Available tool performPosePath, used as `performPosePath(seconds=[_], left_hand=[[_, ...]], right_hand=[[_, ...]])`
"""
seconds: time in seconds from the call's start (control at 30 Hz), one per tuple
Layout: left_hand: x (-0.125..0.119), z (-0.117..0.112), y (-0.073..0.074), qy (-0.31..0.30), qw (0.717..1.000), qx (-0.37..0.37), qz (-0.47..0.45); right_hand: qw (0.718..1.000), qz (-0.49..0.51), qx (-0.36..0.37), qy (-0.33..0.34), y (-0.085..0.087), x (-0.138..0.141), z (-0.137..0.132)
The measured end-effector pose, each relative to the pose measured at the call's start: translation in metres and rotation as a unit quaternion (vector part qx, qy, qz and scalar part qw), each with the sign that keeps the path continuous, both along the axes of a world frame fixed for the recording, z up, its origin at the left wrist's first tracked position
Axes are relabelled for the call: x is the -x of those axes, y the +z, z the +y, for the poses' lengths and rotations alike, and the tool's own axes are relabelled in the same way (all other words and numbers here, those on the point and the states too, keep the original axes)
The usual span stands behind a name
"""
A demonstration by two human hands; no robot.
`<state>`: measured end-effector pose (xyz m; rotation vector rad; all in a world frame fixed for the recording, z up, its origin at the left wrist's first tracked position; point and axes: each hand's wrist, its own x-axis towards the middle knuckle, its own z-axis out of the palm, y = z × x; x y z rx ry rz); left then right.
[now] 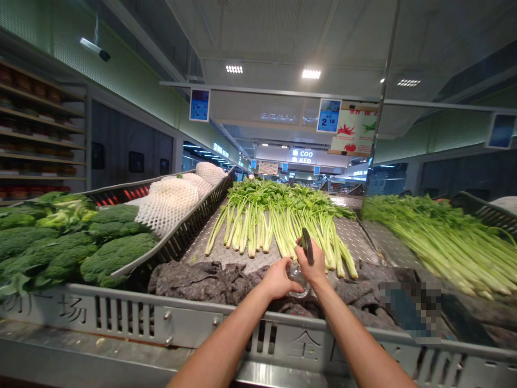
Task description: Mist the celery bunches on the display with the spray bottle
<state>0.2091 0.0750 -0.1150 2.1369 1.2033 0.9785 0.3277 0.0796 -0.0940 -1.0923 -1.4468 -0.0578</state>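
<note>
Above the front of the display, my right hand point(313, 267) is closed around the neck and dark trigger head of a spray bottle point(299, 283) with a clear body. From the left side, my left hand point(276, 279) grips that clear body, its thumb showing along the near side. Just beyond both hands lie celery stalks point(258, 231), cut ends toward me and leaves at the back, on a diamond-plate metal surface point(246, 262). Crumpled grey cloth point(194, 283) runs beneath my hands. The fingers on the far side of the bottle are partly hidden.
A grey slotted rail point(194, 320) runs across the front. Broccoli point(117, 248) and produce in white foam netting point(169, 202) sit left of a black slotted divider point(188, 226). At right, a mirror point(444, 172) reflects greens. Price signs point(329, 116) hang overhead.
</note>
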Motion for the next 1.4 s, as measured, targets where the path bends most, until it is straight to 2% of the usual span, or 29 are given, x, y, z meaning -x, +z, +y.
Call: performPosePath(seconds=[0.23, 0.57, 0.93, 1.23, 1.4], left_hand=[[0.0, -0.001, -0.002, 0.003, 1.0, -0.006, 0.016], [0.001, -0.005, 0.002, 0.018, 0.999, 0.004, 0.042], [0.002, -0.004, 0.0, 0.016, 1.0, 0.006, 0.025], [0.003, -0.002, -0.001, 0.001, 1.0, -0.005, -0.004], [0.013, 0.0, 0.0, 0.005, 1.0, -0.009, -0.019]], right_hand=[[0.998, -0.038, 0.011, 0.044, 0.0, 0.001, 0.0], [0.999, -0.014, 0.014, 0.046, -0.002, 0.001, -0.001], [0.999, 0.007, 0.007, 0.048, -0.004, 0.001, 0.0], [0.999, 0.005, 0.003, 0.033, -0.001, 0.003, -0.001], [0.999, 0.014, 0.002, 0.037, 0.005, 0.012, -0.002]])
